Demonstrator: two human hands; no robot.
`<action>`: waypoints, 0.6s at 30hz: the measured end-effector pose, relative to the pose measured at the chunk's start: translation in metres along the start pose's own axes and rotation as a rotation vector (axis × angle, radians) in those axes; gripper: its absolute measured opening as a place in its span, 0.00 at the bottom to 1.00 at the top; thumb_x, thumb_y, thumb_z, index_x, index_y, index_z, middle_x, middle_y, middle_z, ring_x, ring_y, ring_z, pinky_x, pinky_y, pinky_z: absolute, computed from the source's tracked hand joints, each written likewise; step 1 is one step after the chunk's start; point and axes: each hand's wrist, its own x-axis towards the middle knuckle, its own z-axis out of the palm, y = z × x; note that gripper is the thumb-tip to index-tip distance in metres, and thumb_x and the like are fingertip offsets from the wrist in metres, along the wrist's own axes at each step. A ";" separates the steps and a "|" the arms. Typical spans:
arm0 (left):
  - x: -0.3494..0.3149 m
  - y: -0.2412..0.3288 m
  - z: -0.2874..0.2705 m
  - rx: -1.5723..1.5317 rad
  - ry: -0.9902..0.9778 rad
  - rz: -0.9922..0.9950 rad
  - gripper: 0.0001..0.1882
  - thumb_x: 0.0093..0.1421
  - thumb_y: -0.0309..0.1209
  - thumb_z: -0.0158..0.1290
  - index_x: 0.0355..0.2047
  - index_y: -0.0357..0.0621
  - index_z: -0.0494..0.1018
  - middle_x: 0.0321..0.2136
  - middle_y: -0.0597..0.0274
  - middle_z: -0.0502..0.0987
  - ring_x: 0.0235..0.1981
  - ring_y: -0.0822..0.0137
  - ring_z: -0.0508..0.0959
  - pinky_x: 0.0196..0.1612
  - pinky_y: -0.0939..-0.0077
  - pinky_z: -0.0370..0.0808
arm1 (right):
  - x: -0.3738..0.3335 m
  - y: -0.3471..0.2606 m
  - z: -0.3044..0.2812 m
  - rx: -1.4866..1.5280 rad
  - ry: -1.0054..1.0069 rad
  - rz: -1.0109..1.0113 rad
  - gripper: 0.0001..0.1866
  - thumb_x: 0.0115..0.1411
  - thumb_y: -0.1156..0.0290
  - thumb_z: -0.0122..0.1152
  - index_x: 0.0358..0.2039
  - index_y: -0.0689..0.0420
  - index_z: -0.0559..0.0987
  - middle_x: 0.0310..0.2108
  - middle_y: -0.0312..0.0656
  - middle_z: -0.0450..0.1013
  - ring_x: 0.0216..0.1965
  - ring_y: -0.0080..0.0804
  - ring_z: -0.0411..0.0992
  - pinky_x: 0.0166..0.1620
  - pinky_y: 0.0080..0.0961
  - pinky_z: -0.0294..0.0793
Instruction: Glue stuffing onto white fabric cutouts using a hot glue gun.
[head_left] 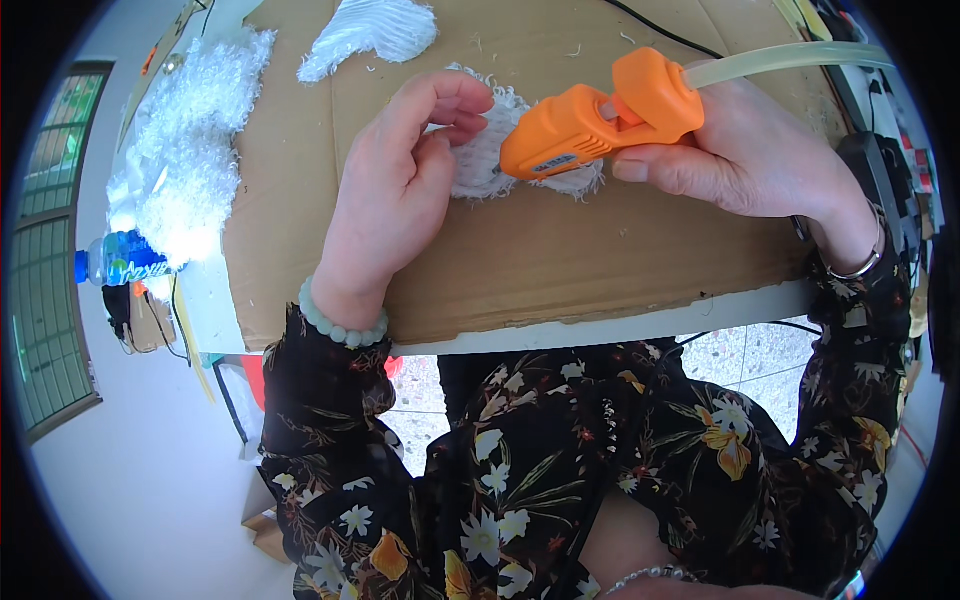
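Observation:
My right hand [745, 150] is closed round an orange hot glue gun [560, 130], its thumb along the near side. A long translucent glue stick [790, 60] runs into the back of the gun. The gun's front end points left, over a white shaggy fabric piece [478, 165] on the cardboard; its tip is hard to make out. My left hand [400, 160] is curled at the left edge of that piece, fingers and thumb closed on it. Part of the fabric is hidden behind the gun and my fingers.
Brown cardboard [560, 260] covers the white table. Another white fabric piece [370, 35] lies at the far side, and a heap of white fluffy material [200, 130] at the left. A blue-capped bottle [125, 258] is beside the heap. A black cable [665, 30] crosses the far edge.

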 end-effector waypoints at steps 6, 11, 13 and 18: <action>0.004 -0.001 -0.003 -0.092 -0.025 -0.086 0.25 0.52 0.11 0.33 0.47 0.36 0.69 0.41 0.57 0.76 0.41 0.66 0.78 0.49 0.73 0.75 | 0.007 -0.008 -0.005 0.083 -0.096 0.083 0.22 0.61 0.52 0.59 0.41 0.59 0.75 0.25 0.46 0.71 0.25 0.44 0.67 0.31 0.32 0.67; 0.007 -0.007 -0.005 -0.205 -0.032 -0.118 0.20 0.57 0.13 0.35 0.47 0.35 0.69 0.42 0.56 0.75 0.42 0.67 0.77 0.50 0.73 0.74 | -0.012 0.016 0.007 0.030 0.047 -0.026 0.18 0.62 0.57 0.59 0.43 0.59 0.75 0.28 0.44 0.72 0.25 0.38 0.69 0.31 0.28 0.68; 0.003 -0.003 -0.010 -0.260 -0.019 -0.152 0.18 0.59 0.14 0.37 0.47 0.35 0.69 0.42 0.55 0.75 0.43 0.67 0.77 0.50 0.73 0.74 | -0.025 0.010 0.005 0.558 0.175 0.305 0.16 0.62 0.61 0.58 0.44 0.59 0.74 0.28 0.41 0.71 0.26 0.29 0.70 0.32 0.23 0.69; -0.001 0.008 0.001 -0.100 0.133 -0.015 0.17 0.54 0.19 0.56 0.45 0.38 0.70 0.41 0.56 0.76 0.42 0.65 0.78 0.51 0.72 0.73 | -0.048 0.026 -0.016 0.696 0.271 0.170 0.23 0.67 0.49 0.45 0.36 0.59 0.72 0.28 0.35 0.70 0.28 0.22 0.71 0.31 0.19 0.68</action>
